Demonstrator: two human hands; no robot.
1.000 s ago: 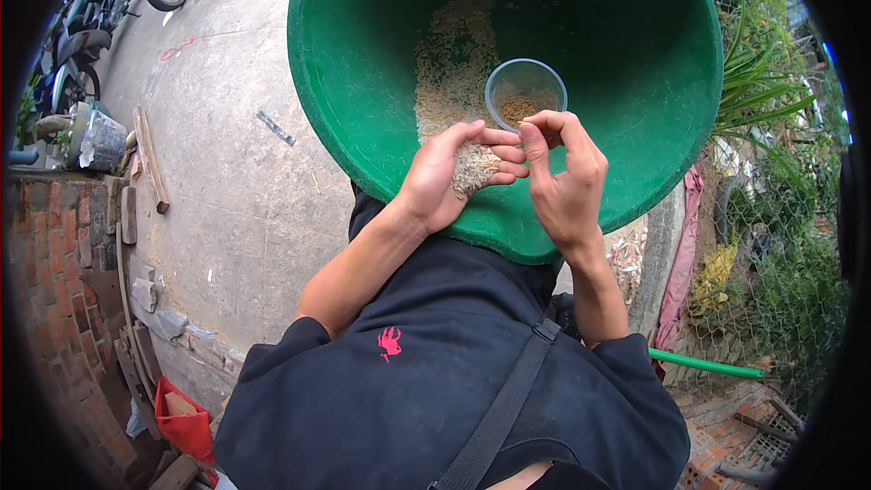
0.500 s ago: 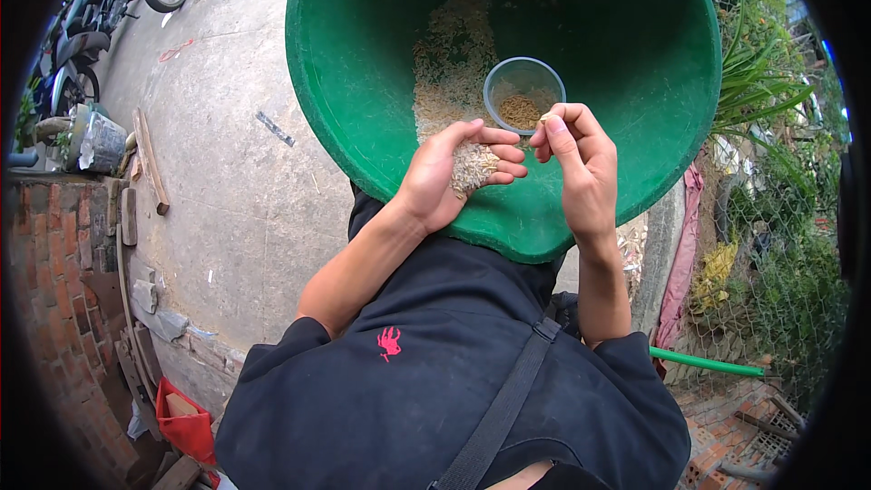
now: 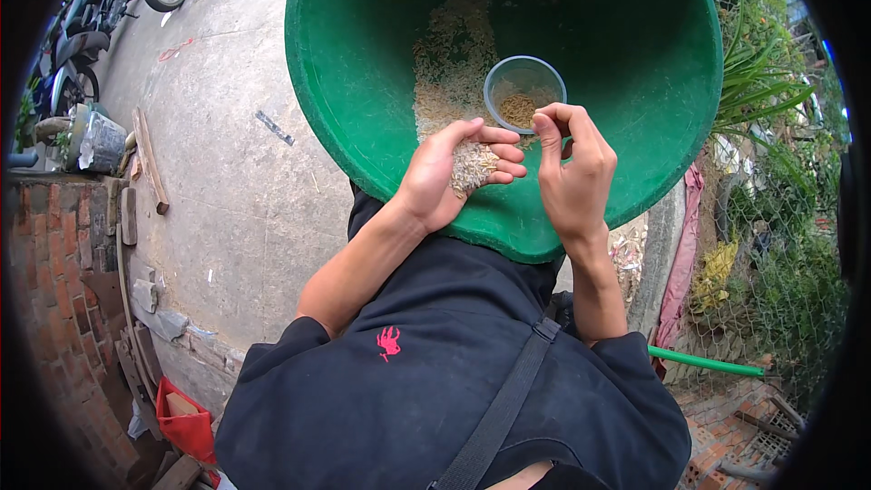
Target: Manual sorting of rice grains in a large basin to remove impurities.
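Observation:
My left hand (image 3: 434,177) is cupped palm up, with a small heap of pale rice grains (image 3: 470,169) in its palm and fingers. Beside it, my right hand (image 3: 577,159) pinches thumb and forefinger together at the near right rim of a small clear plastic cup (image 3: 494,82). Whatever lies in the pinch is too small to make out. Golden unhusked grains (image 3: 518,111) cover the cup's bottom. The cup stands inside a big green plastic tub (image 3: 635,136), and more pale grains (image 3: 451,63) are spread over the tub's inner wall to the left of the cup.
Concrete ground (image 3: 236,127) stretches to the left, with a wooden plank (image 3: 151,161) and a motorbike (image 3: 82,36) at far left. A brick wall (image 3: 54,281) and a red bag (image 3: 184,422) are at lower left. Wire fence and plants (image 3: 785,263) line the right, near a green pipe (image 3: 708,361).
My right hand has shifted slightly and turned, its pinched fingertips now lower over the cup's near rim. The left hand with its grains has stayed still.

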